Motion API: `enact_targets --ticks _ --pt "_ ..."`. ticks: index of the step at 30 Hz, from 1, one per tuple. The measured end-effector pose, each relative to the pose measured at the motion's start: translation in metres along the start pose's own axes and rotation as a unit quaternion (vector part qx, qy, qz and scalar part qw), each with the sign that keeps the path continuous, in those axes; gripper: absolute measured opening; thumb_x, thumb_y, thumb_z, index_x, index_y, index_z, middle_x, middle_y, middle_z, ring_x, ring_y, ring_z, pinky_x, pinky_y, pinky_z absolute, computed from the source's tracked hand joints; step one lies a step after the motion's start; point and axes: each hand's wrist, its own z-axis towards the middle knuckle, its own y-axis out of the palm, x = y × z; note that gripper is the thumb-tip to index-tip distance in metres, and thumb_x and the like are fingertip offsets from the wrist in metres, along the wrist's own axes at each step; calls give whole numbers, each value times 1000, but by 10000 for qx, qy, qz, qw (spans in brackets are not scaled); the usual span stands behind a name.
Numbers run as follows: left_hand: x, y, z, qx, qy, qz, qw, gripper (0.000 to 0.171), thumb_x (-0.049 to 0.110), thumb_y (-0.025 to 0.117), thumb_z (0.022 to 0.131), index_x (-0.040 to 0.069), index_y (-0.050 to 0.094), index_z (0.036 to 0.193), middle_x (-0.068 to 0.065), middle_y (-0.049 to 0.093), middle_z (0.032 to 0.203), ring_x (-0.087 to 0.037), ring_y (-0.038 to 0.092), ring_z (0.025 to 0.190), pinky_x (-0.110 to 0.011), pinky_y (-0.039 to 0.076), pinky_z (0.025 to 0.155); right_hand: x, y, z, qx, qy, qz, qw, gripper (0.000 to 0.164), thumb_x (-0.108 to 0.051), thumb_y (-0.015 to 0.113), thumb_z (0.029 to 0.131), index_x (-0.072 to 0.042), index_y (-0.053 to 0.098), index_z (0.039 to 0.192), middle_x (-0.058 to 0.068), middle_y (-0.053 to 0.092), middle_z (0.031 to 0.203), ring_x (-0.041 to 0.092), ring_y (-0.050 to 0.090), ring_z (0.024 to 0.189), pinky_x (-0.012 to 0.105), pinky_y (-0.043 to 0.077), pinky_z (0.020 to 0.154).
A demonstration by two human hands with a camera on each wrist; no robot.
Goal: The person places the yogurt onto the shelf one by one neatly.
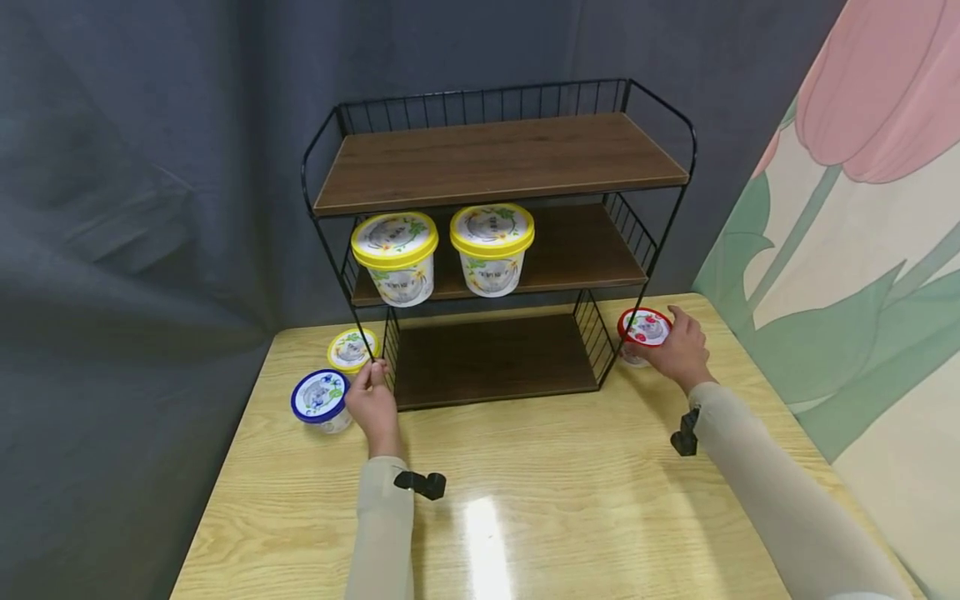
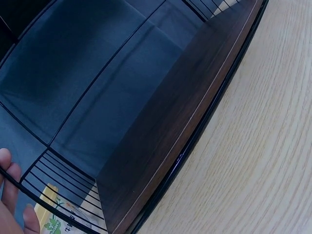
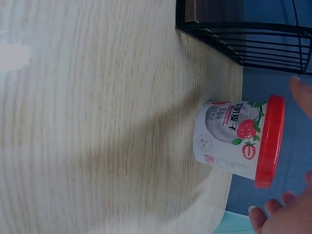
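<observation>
Left hand [image 1: 372, 407] pinching the black-metal, brown-shelved rack [image 1: 501, 162], right hand [image 1: 682, 350] wide around a red-lidded white round tub [image 3: 236, 139], back-right corner of the table [image 1: 570, 492].

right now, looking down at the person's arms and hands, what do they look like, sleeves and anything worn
The left sleeve and right sleeve are long, plain and pale beige. Each wrist carries a small, angular black fitting. The left hand and right hand wear no gloves.
</observation>
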Motion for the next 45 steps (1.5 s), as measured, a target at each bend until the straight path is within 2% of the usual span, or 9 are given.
enact_targets --ticks 5,10,14,17,22,30,34,38,45 --pt "0 -2 -1 -6 -149 66 9999 16 6 63 96 -3 76 99 -5 74 83 6 58 77 -9 45 75 -2 1 5 -167 177 28 9997 112 -43 80 80 -5 8 157 35 13 156 56 19 137 68 23 105" --pt "0 -2 -2 -6 -135 106 9999 16 6 63 96 -2 77 98 -4 74 82 4 58 78 -11 44 76 0 3 6 -154 351 196 9991 112 -43 78 82 -4 6 157 35 12 156 56 20 137 67 22 106" --pt "4 -1 -5 -37 -101 153 9998 17 6 62 96 -2 76 98 -14 75 87 -1 58 81 -12 44 76 5 7 6 -75 438 304 9985 110 -40 77 83 -5 4 157 34 13 155 55 20 137 68 22 107" --pt "6 0 -7 -44 -57 147 9999 17 6 62 96 -3 76 97 -21 74 92 -6 60 82 -11 43 75 7 8 7 15 488 378 9981 108 -39 77 84 -5 5 157 33 19 154 53 24 137 68 23 107" --pt "5 1 -6 -39 31 112 9999 17 5 62 96 -4 76 96 -25 73 94 -6 60 81 -10 44 75 9 9 8 104 607 588 9964 107 -41 76 85 -7 5 158 32 25 152 52 27 137 68 24 108" --pt "5 2 -6 -52 74 142 9999 17 5 62 97 -4 76 95 -23 74 91 -13 63 83 -10 44 74 14 8 8 68 584 960 9936 112 -41 79 82 -5 5 158 30 27 155 51 30 140 68 21 110" --pt "5 1 -4 -45 23 130 9999 17 5 62 96 -3 76 95 -12 74 83 -7 60 80 -12 44 75 17 10 5 11 598 1170 9913 115 -44 80 81 -3 5 157 29 25 158 50 31 141 67 20 112" --pt "4 0 -2 -44 -67 104 9999 17 6 62 97 -3 76 97 1 71 78 0 57 78 -13 44 76 20 14 0 -16 559 1250 9906 115 -45 80 82 -2 4 156 29 23 157 50 31 141 65 25 115" --pt "1 0 -1 -41 -69 84 9999 18 7 62 97 -6 75 99 -3 73 81 4 56 77 -11 44 75 25 21 -16 150 255 1518 9880 115 -40 83 80 0 5 155 31 25 153 49 35 139 61 32 114"
